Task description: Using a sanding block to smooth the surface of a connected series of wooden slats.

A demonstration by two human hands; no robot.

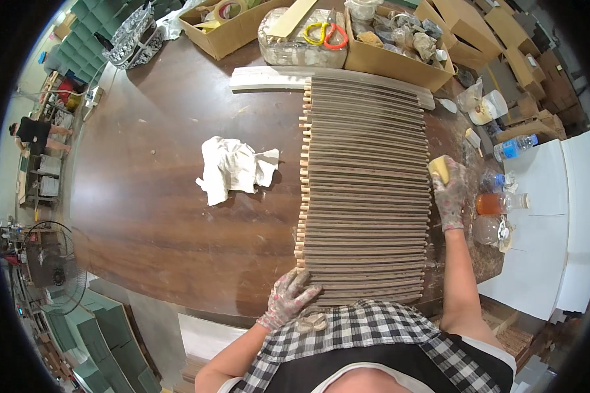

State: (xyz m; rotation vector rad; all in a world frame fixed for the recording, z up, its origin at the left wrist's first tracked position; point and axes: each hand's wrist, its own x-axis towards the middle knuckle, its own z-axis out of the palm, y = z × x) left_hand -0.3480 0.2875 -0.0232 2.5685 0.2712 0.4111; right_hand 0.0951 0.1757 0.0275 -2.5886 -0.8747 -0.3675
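Observation:
A long row of thin dark wooden strips [367, 177] lies side by side across the table, with pale peg-like ends [303, 157] sticking out along the left side. My right hand [450, 196], in a stained patterned glove, is closed on a yellow sponge [440, 169] just beyond the strips' right ends. In a matching glove, my left hand [290, 299] rests at the near left corner of the row, its fingers stretched over the nearest strips. A crumpled white cloth [233, 169] lies on the table to the left of the strips.
Behind the strips lies a pale board [269, 78]. Cardboard boxes [206, 42] and a tub carrying scissors [324, 36] line the far edge of the brown table [144, 216]. Bottles [495, 203] stand at the right. A fan [56, 275] and another person [36, 134] are off left.

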